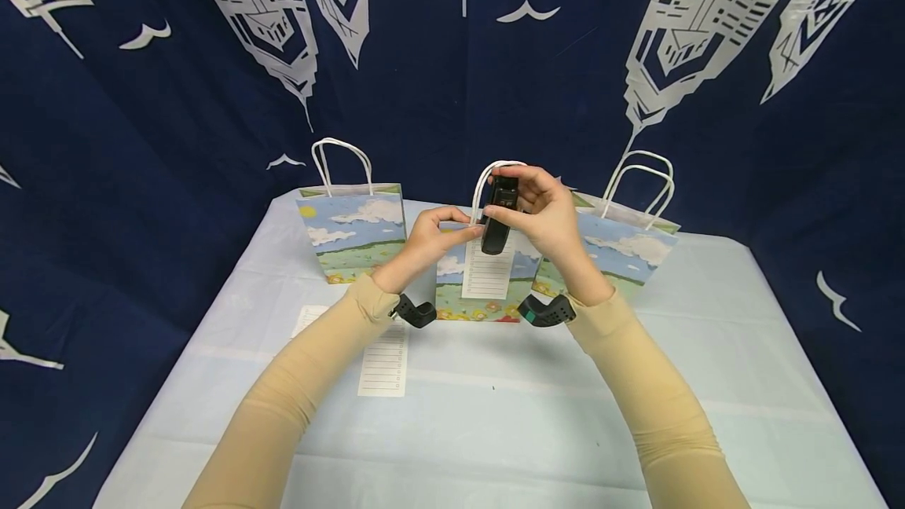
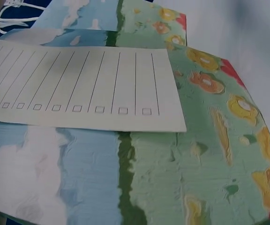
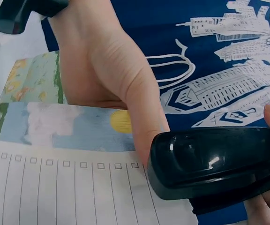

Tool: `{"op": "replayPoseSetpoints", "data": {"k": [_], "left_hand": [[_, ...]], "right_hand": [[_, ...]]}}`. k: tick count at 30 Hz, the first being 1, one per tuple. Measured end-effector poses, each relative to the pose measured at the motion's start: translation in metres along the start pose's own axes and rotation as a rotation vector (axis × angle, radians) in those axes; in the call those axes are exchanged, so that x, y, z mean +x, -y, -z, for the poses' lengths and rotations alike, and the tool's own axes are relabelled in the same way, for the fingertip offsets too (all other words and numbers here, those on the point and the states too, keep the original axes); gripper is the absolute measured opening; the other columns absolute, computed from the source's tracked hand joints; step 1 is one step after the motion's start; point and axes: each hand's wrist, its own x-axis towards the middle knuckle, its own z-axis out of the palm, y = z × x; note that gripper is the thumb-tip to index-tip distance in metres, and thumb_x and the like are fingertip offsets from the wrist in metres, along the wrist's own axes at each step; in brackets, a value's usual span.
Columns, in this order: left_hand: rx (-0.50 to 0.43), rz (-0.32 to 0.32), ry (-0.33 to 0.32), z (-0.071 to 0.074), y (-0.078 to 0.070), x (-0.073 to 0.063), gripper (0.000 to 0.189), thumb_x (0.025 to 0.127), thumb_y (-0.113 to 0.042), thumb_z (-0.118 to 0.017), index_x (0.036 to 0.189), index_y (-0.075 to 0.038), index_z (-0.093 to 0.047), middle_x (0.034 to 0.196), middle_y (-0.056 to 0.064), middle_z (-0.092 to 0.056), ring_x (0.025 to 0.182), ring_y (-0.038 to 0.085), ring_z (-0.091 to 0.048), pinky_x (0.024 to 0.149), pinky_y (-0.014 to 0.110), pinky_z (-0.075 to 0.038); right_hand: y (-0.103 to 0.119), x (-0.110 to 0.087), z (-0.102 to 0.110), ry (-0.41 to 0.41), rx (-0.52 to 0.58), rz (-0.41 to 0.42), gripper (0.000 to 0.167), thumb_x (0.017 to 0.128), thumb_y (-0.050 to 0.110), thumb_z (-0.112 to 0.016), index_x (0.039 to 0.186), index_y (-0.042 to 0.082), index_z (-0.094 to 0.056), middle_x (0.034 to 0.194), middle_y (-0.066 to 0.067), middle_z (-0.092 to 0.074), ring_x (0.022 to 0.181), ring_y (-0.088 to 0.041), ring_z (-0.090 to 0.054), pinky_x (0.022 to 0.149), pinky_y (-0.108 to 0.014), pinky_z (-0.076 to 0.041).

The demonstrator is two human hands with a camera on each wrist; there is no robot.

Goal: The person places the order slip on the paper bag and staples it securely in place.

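Note:
My right hand (image 1: pixel 550 214) grips a black stapler (image 1: pixel 500 214), thumb on the near side and fingers around the far side. Its nose points down over the top of a checklist sheet (image 1: pixel 486 277). That sheet lies against the front of the middle paper gift bag (image 1: pixel 449 289), which is printed with sky, grass and flowers. At the bag's top edge, my left hand (image 1: pixel 429 240) pinches bag and sheet, its thumb close beside the stapler. The right wrist view shows the stapler (image 3: pixel 210 161) overlapping the sheet's upper end; the left fingers behind the bag are hidden.
Similar gift bags with white rope handles stand at left (image 1: pixel 357 230) and right (image 1: pixel 622 246). Another checklist sheet (image 1: pixel 384 364) lies on the pale tablecloth (image 1: pixel 509 430), partly overlapped by the left sleeve. A navy curtain (image 1: pixel 424 100) with white building prints hangs behind.

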Motion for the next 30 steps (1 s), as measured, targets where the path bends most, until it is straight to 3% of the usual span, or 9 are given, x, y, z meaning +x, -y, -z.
{"op": "replayPoseSetpoints", "data": {"k": [5,12,19,23,26,30], "left_hand": [[0.016,-0.007,-0.026,-0.001,0.001,-0.001,0.013,0.082,-0.012,-0.074,0.087,-0.002,-0.068,0.091,0.002,-0.062,0.104,0.018,-0.055,0.091,0.038,-0.044],[0.018,0.005,-0.042,-0.002,0.002,-0.002,0.015,0.081,-0.013,-0.075,0.087,-0.001,-0.069,0.089,0.001,-0.063,0.102,0.019,-0.055,0.092,0.037,-0.043],[0.018,0.011,-0.047,-0.001,0.002,-0.002,0.016,0.079,-0.012,-0.077,0.087,0.0,-0.069,0.088,0.0,-0.064,0.099,0.019,-0.057,0.091,0.035,-0.045],[0.012,0.0,-0.051,-0.001,0.003,-0.002,0.015,0.079,-0.011,-0.077,0.086,0.0,-0.069,0.086,-0.001,-0.064,0.098,0.019,-0.057,0.089,0.035,-0.045],[0.0,-0.003,-0.049,-0.001,0.004,-0.002,0.015,0.079,-0.01,-0.077,0.085,0.001,-0.069,0.085,0.0,-0.064,0.098,0.02,-0.057,0.088,0.035,-0.046],[-0.009,0.0,-0.047,-0.001,0.004,-0.003,0.015,0.079,-0.011,-0.076,0.085,0.0,-0.069,0.085,0.0,-0.064,0.101,0.02,-0.056,0.087,0.036,-0.047]], "right_hand": [[0.001,-0.002,-0.002,-0.006,-0.082,0.034,0.055,0.07,-0.01,-0.078,0.121,-0.002,-0.059,0.118,-0.014,-0.061,0.102,-0.018,-0.062,0.088,-0.03,-0.05],[0.002,-0.007,-0.002,-0.038,-0.046,0.137,0.056,0.073,-0.016,-0.072,0.125,-0.007,-0.055,0.121,-0.022,-0.059,0.107,-0.021,-0.061,0.092,-0.032,-0.048],[0.004,-0.014,-0.003,-0.235,-0.002,0.259,0.037,0.074,-0.013,-0.073,0.109,-0.013,-0.06,0.109,-0.017,-0.066,0.102,-0.023,-0.064,0.087,-0.033,-0.051],[-0.001,-0.018,-0.002,-0.332,0.039,0.297,0.04,0.071,-0.009,-0.077,0.107,-0.014,-0.059,0.109,-0.012,-0.063,0.104,-0.026,-0.06,0.088,-0.036,-0.05],[-0.007,-0.021,0.0,-0.338,0.011,0.271,0.059,0.069,0.003,-0.083,0.118,-0.012,-0.054,0.118,-0.01,-0.054,0.11,-0.028,-0.052,0.093,-0.037,-0.045],[-0.012,-0.026,0.007,-0.214,-0.058,0.103,0.079,0.069,0.003,-0.083,0.135,-0.005,-0.041,0.13,-0.006,-0.047,0.118,-0.022,-0.047,0.1,-0.043,-0.036]]}}
